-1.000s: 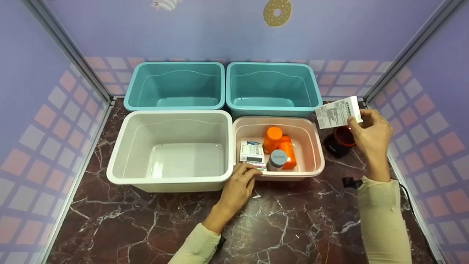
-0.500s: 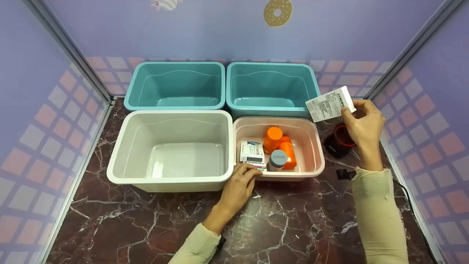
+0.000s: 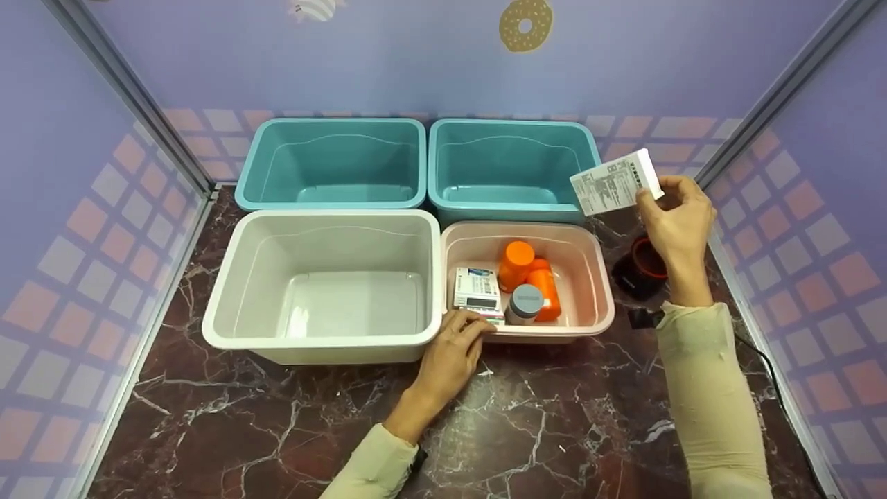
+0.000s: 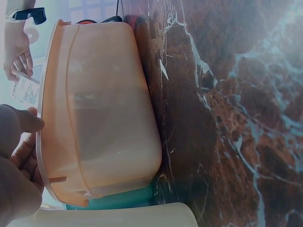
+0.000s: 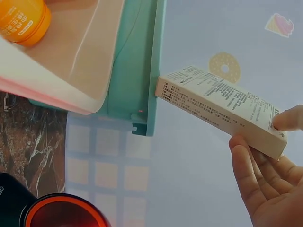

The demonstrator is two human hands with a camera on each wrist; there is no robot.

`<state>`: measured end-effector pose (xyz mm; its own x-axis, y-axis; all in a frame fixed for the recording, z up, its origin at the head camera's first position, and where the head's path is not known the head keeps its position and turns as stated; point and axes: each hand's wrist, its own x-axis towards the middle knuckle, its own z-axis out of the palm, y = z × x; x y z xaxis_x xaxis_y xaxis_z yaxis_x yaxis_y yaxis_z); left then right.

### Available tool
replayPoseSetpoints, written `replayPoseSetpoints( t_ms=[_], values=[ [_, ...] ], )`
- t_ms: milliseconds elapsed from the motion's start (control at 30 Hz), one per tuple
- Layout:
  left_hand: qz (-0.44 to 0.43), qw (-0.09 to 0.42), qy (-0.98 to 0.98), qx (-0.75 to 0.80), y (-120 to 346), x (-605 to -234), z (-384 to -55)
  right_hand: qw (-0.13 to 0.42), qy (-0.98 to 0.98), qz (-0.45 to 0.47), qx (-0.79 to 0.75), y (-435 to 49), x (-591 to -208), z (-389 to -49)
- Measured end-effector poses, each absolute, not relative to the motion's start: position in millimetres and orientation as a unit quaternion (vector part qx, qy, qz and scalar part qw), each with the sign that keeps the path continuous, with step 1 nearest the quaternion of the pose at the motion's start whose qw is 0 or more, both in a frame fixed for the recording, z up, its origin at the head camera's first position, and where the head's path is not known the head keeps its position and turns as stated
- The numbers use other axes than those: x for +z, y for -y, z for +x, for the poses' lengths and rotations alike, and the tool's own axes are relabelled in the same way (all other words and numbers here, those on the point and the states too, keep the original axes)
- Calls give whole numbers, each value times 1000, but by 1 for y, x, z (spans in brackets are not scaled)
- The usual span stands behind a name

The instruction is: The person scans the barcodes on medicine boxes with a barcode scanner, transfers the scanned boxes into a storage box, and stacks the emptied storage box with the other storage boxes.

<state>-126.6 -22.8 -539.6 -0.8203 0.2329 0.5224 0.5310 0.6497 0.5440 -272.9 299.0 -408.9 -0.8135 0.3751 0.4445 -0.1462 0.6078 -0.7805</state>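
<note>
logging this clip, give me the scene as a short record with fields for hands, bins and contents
left hand: grips the near rim of the pink bin
right hand: pinches a raised white carton
pink bin contents: two orange bottles, grey-capped bottle, at least one printed box
other bins: white bin left of pink, two teal bins behind
right of pink bin: dark container

1. Can't read box (image 3: 613, 184) print in head view; too small.
2. Can't see inside pink bin (image 4: 113, 109), left wrist view.
3. Orange bottle (image 5: 23, 20), black cup (image 5: 52, 210): cropped in right wrist view.
</note>
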Motion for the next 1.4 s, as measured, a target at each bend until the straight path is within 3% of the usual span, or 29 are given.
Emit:
replayPoseSetpoints(
  t_ms=[667,1400],
  values=[
    [-216,211,883,-360,23,-541,-126,271,867,-46,416,-273,-413,-307],
    [-221,213,883,-354,23,-540,-127,205,909,-22,362,-249,-432,-332]
  ],
)
